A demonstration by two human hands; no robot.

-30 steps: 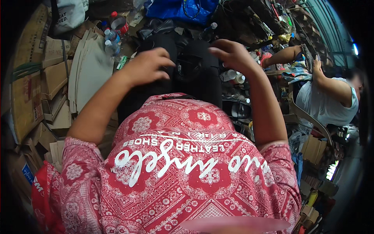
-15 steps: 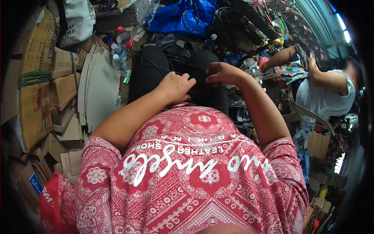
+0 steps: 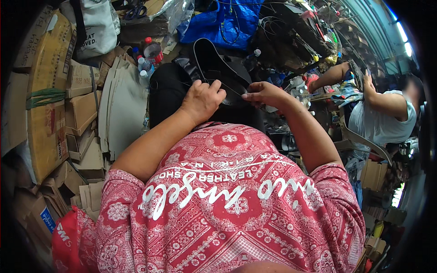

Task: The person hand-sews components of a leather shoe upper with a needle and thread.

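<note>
A black curved leather piece with a pale edge, looking like a shoe upper, stands over my lap between my knees. My left hand is closed at its near left side, knuckles up. A thin dark thread crosses the piece between my hands; the left fingers seem to grip it, though their tips are hidden. At the piece's right edge my right hand pinches thumb against forefinger, apparently on the thread's other end. The lower part of the piece is dark against my black trousers, so its outline there is hard to see.
Grey-white sheets and cardboard boxes are stacked at the left. Plastic bottles stand beyond my left knee, and a blue bag lies ahead. Another person sits at the right beside cluttered tools and containers.
The black leather piece has risen and turned, so its curved pale edge now shows. My right hand has come slightly lower, its thumb and forefinger pinched, and the left has turned knuckles up.
</note>
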